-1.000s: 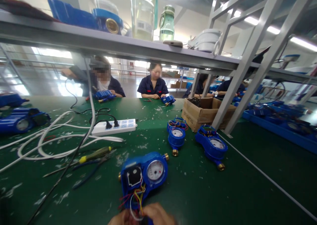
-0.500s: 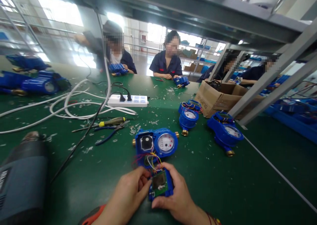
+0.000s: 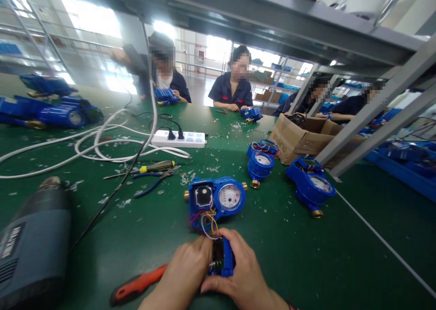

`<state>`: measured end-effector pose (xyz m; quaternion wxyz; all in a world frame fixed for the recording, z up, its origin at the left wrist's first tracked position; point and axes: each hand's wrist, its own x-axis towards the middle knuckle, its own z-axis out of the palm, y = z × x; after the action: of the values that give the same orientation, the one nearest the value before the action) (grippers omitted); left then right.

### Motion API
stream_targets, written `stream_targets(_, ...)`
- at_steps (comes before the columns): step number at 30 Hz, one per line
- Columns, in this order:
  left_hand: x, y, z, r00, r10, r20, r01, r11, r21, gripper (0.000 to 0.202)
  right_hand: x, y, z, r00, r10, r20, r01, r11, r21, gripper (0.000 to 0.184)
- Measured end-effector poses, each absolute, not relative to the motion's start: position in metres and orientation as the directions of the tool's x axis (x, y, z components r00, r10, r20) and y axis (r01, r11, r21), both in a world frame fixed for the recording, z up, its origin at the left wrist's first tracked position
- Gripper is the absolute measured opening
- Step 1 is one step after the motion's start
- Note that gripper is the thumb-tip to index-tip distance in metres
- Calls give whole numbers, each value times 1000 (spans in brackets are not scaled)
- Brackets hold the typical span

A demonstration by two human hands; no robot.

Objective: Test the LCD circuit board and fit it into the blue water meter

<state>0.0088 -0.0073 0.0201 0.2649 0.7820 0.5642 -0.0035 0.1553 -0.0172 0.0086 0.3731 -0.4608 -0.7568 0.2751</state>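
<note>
Hands grip blue cover [image 3: 225,257] w/ circuit board: left hand [image 3: 185,271], right hand [image 3: 243,273], fingers curled tight. Wires [image 3: 207,219] run to blue meter [image 3: 218,198] just beyond.

A long green-covered workbench [image 3: 306,255] is spanned overhead by a grey metal shelf [image 3: 259,14], which is braced by slanted grey steel struts [image 3: 371,119] at the right edge. Bright daylight is admitted through large windows [image 3: 91,19] along the far wall.
</note>
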Motion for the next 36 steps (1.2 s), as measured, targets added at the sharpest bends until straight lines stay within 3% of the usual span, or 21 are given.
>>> stream_targets(4, 5, -4, 8, 493, 835, -245, 844, -390, 368, 27, 158, -18, 11, -255, 930, 265, 462, 358, -811, 73)
stream_targets(10, 2, -4, -7, 600, 797, -67, 781, -566, 263, 20, 169, -13, 25, -198, 980, -5, 343, 64, -937, 66)
stream_targets(14, 1, -7, -8, 626, 773, 103, 753, -634, 177, 13, 177, -8, 24, -233, 972, -39, 242, 20, -970, 56)
stream_targets(19, -1, -10, -8, 678, 666, 312, 687, -725, 52, 10, 180, -3, 21, -203, 978, -50, 313, 16, -950, 51)
stream_targets(23, -1, -9, -16, 690, 606, 396, 658, -753, 6, 7, 179, -4, 22, -202, 978, -60, 370, 20, -929, 48)
stream_targets(29, 2, -3, -23, 631, 682, 371, 697, -708, 116, 10, 176, -6, 25, -183, 981, -62, 426, 23, -904, 44)
stream_targets(36, 6, 2, -10, 548, 822, 154, 733, -560, 386, 22, 176, -3, 27, -180, 983, -43, 412, 36, -910, 50)
